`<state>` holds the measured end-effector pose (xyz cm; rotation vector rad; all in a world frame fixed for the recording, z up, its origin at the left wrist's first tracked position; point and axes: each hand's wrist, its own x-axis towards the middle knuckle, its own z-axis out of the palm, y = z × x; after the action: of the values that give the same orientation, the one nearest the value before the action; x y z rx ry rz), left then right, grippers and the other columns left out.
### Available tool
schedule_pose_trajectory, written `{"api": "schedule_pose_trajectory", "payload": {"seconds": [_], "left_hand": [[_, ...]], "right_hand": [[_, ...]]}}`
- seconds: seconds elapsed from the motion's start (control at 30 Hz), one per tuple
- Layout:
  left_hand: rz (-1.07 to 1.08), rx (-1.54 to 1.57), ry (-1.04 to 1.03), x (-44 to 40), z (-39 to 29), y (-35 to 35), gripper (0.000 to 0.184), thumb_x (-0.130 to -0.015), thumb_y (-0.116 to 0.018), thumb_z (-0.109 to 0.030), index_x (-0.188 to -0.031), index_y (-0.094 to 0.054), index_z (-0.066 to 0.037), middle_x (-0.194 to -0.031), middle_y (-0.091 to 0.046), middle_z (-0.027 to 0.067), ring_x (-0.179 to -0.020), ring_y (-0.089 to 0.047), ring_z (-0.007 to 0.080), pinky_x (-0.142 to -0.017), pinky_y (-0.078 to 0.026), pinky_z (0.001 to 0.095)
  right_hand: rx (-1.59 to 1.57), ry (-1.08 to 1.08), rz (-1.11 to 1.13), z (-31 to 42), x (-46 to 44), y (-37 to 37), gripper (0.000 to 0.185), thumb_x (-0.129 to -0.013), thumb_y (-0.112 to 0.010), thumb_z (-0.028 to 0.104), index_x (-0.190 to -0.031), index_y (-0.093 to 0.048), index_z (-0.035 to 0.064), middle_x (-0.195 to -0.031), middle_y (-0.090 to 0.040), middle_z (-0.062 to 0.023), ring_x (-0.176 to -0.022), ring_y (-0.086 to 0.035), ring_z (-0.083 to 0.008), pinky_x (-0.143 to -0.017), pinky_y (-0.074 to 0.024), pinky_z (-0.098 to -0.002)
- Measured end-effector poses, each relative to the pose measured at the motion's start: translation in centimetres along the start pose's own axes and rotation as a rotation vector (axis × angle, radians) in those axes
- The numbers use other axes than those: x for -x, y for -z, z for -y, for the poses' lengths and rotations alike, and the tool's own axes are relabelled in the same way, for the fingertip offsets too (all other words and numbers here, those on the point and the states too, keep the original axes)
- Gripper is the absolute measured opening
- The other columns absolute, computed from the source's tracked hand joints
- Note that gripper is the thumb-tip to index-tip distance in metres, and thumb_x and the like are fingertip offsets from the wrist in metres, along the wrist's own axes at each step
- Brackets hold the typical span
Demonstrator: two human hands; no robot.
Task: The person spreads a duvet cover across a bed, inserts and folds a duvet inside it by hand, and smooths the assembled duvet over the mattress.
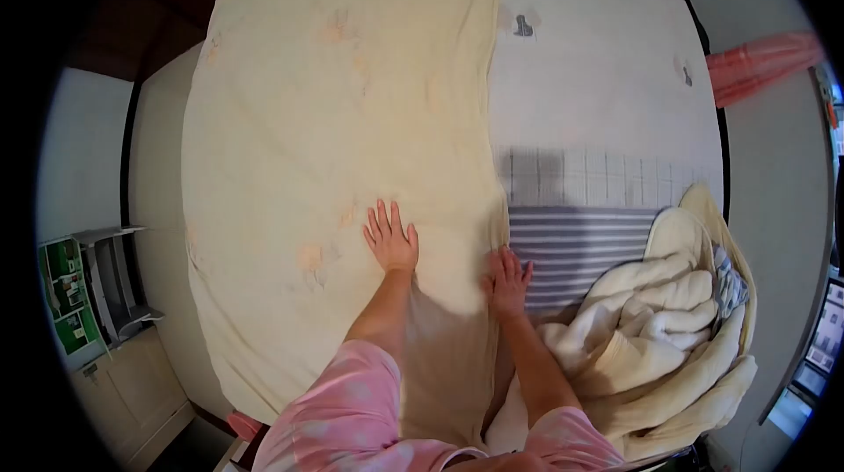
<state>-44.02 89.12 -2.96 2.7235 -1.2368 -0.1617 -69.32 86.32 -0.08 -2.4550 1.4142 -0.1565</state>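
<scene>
A pale yellow blanket [290,120] lies spread over the left and middle of the bed. My left hand [391,239] rests flat on it, fingers spread, holding nothing. At the blanket's right edge is my right hand [507,283], its fingers apart and lying along the edge beside the striped part of the sheet. The white and grey sheet [598,103] shows to the right of that edge, with grey stripes near my right hand. A bunched cream blanket [651,323] is heaped at the lower right of the bed.
A pink cloth [760,66] hangs beyond the bed's right side. Grey shelving [114,283] and a green-backed case [66,292] stand at the far left, above a pale cabinet [132,384]. Windows show at the right edge.
</scene>
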Motion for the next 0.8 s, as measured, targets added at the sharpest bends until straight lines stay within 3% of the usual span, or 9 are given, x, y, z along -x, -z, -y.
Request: {"api": "schedule_pose_trajectory", "payload": {"seconds": [0.1,0.17,0.23,0.3,0.4,0.5,0.6,0.7,0.8], "left_hand": [[-0.008,0.018,-0.007,-0.2,0.0,0.1,0.06,-0.085,-0.048,-0.035,-0.141,-0.033,-0.018,-0.152,-0.019,0.0057,-0.139,-0.014,0.03,-0.11,-0.01,0.0525],[-0.015,0.026,-0.023,-0.4,0.1,0.2,0.061,-0.085,-0.049,-0.033,-0.142,-0.032,-0.016,-0.151,-0.02,0.0072,-0.139,-0.014,0.0312,-0.11,-0.01,0.0524],[-0.021,0.04,-0.026,-0.3,-0.1,0.1,0.062,-0.084,-0.049,-0.033,-0.141,-0.033,-0.016,-0.151,-0.021,0.008,-0.139,-0.014,0.0321,-0.11,-0.011,0.0528],[-0.026,0.049,-0.02,-0.3,0.1,0.0,0.061,-0.084,-0.05,-0.034,-0.141,-0.034,-0.017,-0.15,-0.022,0.0079,-0.138,-0.016,0.0327,-0.109,-0.011,0.0536],[-0.03,0.03,-0.022,-0.2,0.2,-0.3,0.061,-0.083,-0.05,-0.034,-0.14,-0.035,-0.017,-0.15,-0.023,0.0084,-0.138,-0.017,0.0329,-0.109,-0.011,0.0536],[-0.014,0.055,-0.012,-0.3,0.0,0.1,0.061,-0.083,-0.05,-0.033,-0.14,-0.035,-0.016,-0.15,-0.023,0.0087,-0.138,-0.018,0.0328,-0.109,-0.012,0.0534],[-0.003,0.04,-0.026,-0.3,0.1,-0.1,0.062,-0.083,-0.049,-0.032,-0.141,-0.032,-0.015,-0.15,-0.021,0.0096,-0.138,-0.015,0.0333,-0.109,-0.011,0.0536],[-0.016,0.038,-0.002,-0.2,-0.1,-0.2,0.061,-0.083,-0.05,-0.033,-0.139,-0.037,-0.016,-0.149,-0.025,0.0087,-0.138,-0.018,0.0329,-0.11,-0.012,0.0529],[-0.024,0.033,-0.005,-0.2,-0.1,-0.4,0.061,-0.082,-0.05,-0.033,-0.139,-0.037,-0.016,-0.149,-0.025,0.0085,-0.138,-0.018,0.0328,-0.11,-0.012,0.0528]], "right_hand": [[-0.227,-0.23,-0.288,-0.5,-9.4,1.4,0.045,-0.089,-0.051,0.032,-0.126,-0.049,0.0059,-0.127,-0.047,-0.0145,-0.113,-0.046,-0.0292,-0.097,-0.0325,-0.0484],[-0.924,-0.567,-0.202,-1.4,-18.2,2.0,0.038,-0.09,-0.052,0.034,-0.112,-0.056,0.0021,-0.107,-0.058,-0.0149,-0.098,-0.055,-0.0218,-0.082,-0.0429,-0.036],[-1.173,-0.729,-0.061,-2.8,-25.7,0.6,0.041,-0.09,-0.053,0.038,-0.098,-0.059,-0.0012,-0.083,-0.062,-0.0133,-0.074,-0.06,-0.0169,-0.065,-0.0459,-0.0292],[-0.978,-0.716,0.186,-1.2,-30.7,2.9,0.042,-0.09,-0.051,0.042,-0.086,-0.059,0.0015,-0.072,-0.06,-0.006,-0.061,-0.056,-0.0117,-0.057,-0.047,-0.026],[-0.803,-0.563,0.362,-0.9,-33.5,2.4,0.043,-0.089,-0.052,0.044,-0.086,-0.06,0.0017,-0.073,-0.06,-0.0057,-0.06,-0.056,-0.012,-0.055,-0.0472,-0.0257],[-1.183,-0.636,0.328,-0.6,-33.7,1.7,0.029,-0.087,-0.059,0.03,-0.082,-0.061,0.0012,-0.068,-0.06,-0.0052,-0.053,-0.055,-0.0131,-0.048,-0.0433,-0.0279],[-1.223,-0.589,0.185,-2.6,-33.8,1.7,0.017,-0.087,-0.058,0.02,-0.082,-0.06,0.0033,-0.065,-0.057,-0.0045,-0.05,-0.052,-0.0119,-0.044,-0.0418,-0.0279],[-1.052,-0.532,-0.148,-6.1,-34.1,2.1,0.009,-0.089,-0.054,0.012,-0.086,-0.058,0.0045,-0.066,-0.055,-0.0023,-0.051,-0.048,-0.0105,-0.047,-0.0413,-0.025],[-1.087,-0.52,0.019,-5.2,-34.0,2.4,0.008,-0.087,-0.055,0.012,-0.082,-0.057,0.0058,-0.064,-0.056,-0.0032,-0.055,-0.054,-0.0136,-0.049,-0.043,-0.0268]]}}
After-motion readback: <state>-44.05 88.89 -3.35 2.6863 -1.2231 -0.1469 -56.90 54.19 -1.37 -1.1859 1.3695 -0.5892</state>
